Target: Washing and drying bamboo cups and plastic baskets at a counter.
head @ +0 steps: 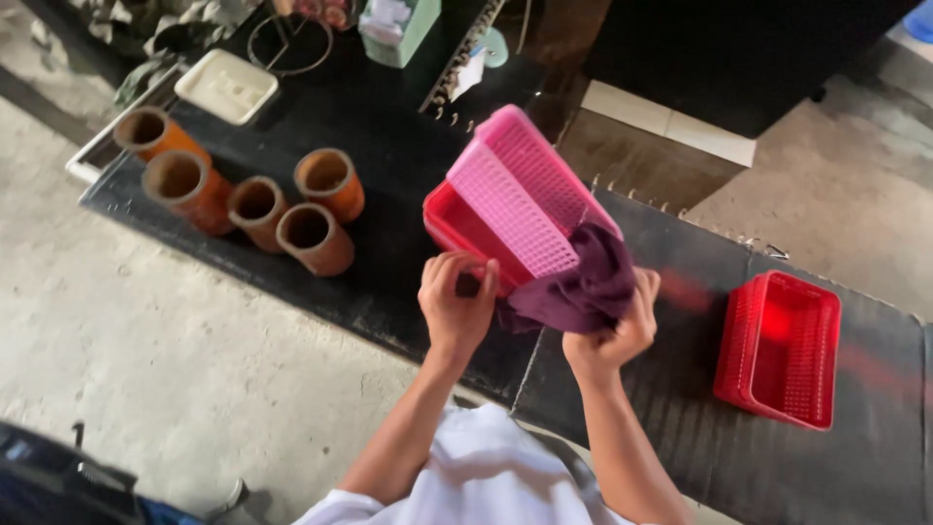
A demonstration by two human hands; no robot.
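While our left hand [455, 303] pinches the near rim of the red basket [465, 233], fingers closed on its edge, our right hand [614, 335] bunches a dark purple cloth [581, 282] in closed fingers and presses it against the pink basket [525, 190]. We judge that the left grip steadies the pair so the cloth can rub the mesh without the baskets sliding. The pink basket sits tilted, its near end nested into the red one, its far end lifted so the lattice side faces us; that tilt seems to open the surface to the cloth. Both baskets stand at the middle of a long dark desk [389, 282] covered in a black ribbed mat. Well apart on the right lies a second red basket [782, 350], open side up, flat on the mat. On the left of the desk five terracotta pots [253, 199] lie clustered, mouths turned toward us, touching or nearly so. Farther off we see a cream rectangular tray [225, 86], a wire ring stand [289, 44] and a pale green box [400, 29]. Beyond the desk, on the near and left side, spreads a bare concrete floor [175, 369], rough and stained; on the far right, pale tiles [671, 122] meet a dark recess we cannot make out.
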